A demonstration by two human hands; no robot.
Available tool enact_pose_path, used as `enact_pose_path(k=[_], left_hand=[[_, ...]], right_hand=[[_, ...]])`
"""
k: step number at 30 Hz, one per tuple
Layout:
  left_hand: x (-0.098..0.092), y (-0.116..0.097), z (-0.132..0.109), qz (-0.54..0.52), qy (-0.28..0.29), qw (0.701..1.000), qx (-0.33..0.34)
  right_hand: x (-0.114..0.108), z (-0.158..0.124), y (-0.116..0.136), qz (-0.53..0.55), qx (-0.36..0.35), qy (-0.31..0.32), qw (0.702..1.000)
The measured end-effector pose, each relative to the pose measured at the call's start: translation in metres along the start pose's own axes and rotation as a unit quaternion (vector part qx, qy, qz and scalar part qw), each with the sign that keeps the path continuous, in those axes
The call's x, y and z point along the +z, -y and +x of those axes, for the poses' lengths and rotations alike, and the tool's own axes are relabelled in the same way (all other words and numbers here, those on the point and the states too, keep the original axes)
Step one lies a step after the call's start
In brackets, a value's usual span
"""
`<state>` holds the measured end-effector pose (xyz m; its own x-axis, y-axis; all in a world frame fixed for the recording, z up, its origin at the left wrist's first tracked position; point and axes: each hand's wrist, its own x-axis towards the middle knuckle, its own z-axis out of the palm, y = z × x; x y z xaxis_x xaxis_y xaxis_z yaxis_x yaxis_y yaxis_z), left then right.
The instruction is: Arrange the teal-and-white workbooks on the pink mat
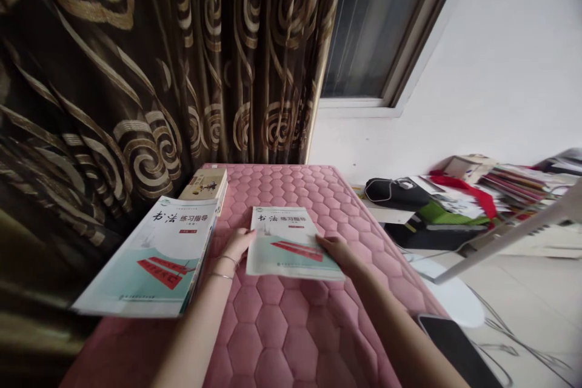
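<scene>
**On the pink quilted pad, two hands at a calligraphy booklet**

On the pink quilted pad (273,339), near its middle, a calligraphy practice booklet (286,245) lies flat with its cover up. The left hand (236,244) touches the booklet's left edge and the right hand (335,251) lies at its lower right edge. Both are partly open, with fingers extended rather than curled, and whether either one pinches the cover cannot be told. Two thin bangles (222,268) circle the left wrist.

At the pad's left edge, a stack of matching booklets (150,257) overhangs the side, with a thicker book (204,185) at the pad's far left corner. A brown-and-gold swirled curtain (136,73) hangs beyond that edge. Off the pad's right side lie a black bag (395,193), a red strip (473,194) and piled books (513,185). A dark phone or tablet (454,351) sits at the pad's near right edge.
</scene>
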<state>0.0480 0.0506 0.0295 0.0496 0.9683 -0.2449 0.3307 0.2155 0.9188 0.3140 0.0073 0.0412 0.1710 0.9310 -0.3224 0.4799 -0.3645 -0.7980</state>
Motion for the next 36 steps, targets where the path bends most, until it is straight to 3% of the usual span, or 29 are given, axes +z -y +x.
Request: enact_pose_path(k=[6,15,19,24,28,32,36], left_hand=[[-0.007,-0.021,-0.012,-0.134,0.060,0.989,-0.012],[-0.006,-0.015,-0.010,-0.128,0.036,0.991,-0.008],[0.000,-0.015,-0.006,-0.110,-0.021,0.993,0.043],[0.002,-0.026,-0.010,-0.105,-0.085,0.976,0.173],[0.002,-0.018,-0.025,-0.061,-0.105,0.949,0.290],[0.008,0.000,-0.041,-0.008,-0.115,0.955,0.271],[0.012,-0.002,-0.047,0.000,-0.137,0.952,0.273]], right_hand=[[-0.014,-0.020,0.022,0.073,0.019,0.003,0.997],[-0.016,-0.024,0.023,0.044,0.007,-0.013,0.999],[-0.012,-0.020,0.015,-0.030,-0.094,-0.084,0.992],[-0.011,-0.014,0.002,-0.139,-0.247,-0.229,0.931],[-0.004,-0.010,-0.017,-0.204,-0.233,-0.255,0.916],[0.009,-0.004,-0.037,-0.220,-0.209,-0.245,0.921],[0.014,-0.004,-0.037,-0.199,-0.197,-0.252,0.926]])
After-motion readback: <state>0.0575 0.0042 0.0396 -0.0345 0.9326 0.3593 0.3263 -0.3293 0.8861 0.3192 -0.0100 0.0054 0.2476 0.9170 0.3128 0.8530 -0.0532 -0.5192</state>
